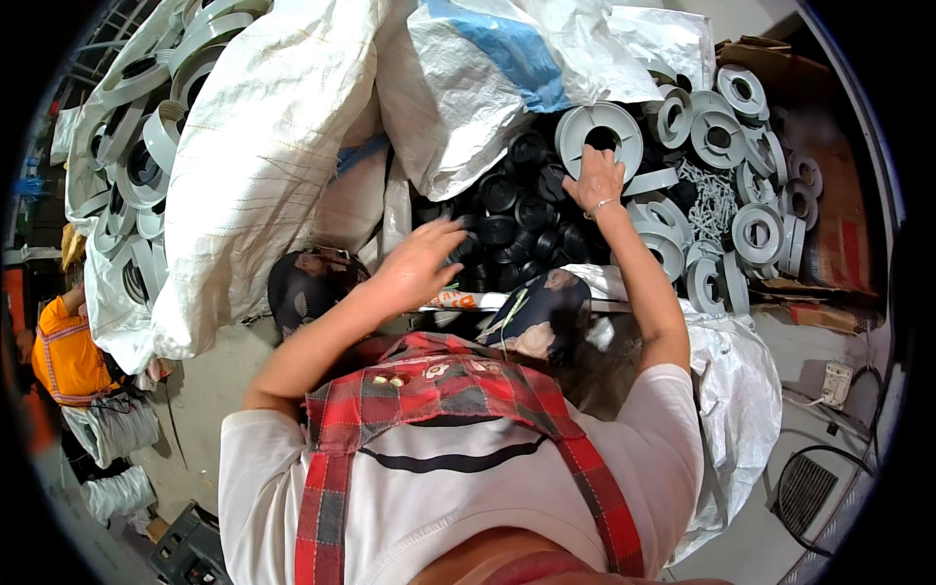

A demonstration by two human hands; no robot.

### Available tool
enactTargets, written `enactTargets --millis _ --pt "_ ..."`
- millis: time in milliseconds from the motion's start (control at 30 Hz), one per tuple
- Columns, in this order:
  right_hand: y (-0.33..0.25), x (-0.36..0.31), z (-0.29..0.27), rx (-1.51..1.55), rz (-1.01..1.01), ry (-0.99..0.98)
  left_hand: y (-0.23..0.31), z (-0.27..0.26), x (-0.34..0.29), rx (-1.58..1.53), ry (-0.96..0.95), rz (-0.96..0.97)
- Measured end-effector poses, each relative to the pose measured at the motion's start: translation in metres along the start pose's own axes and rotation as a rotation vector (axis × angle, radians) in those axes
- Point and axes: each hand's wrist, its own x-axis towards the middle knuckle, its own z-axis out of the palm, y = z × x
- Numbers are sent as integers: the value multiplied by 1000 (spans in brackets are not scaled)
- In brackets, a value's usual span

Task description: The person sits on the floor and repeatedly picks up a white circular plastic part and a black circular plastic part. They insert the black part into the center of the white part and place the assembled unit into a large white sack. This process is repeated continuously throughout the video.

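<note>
At the upper right of centre, my right hand (597,181) is on the near side of a round light-grey plastic flanged ring (571,136). Its fingertips reach into the ring's centre hole and the thumb sticks out to the left, gripping the rim. A bracelet circles that wrist. Left of it, my left hand (417,265) hovers near the edge of a pile of round black plastic caps (499,193). Its fingers are stretched out, slightly blurred, and nothing shows in them.
More grey rings (757,228) and a heap of light-coloured screws (714,203) lie right, beside cardboard (840,214). White woven sacks (263,146) stand left and ahead, one with grey rings (162,136). A person in orange (70,353) is at far left. Black cable (786,478) curves lower right.
</note>
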Motion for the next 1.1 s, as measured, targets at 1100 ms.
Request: enactTargets --millis 1100 --pt "-108 5 -50 909 -38 -554 -49 20 -1 -1661 392 -582"
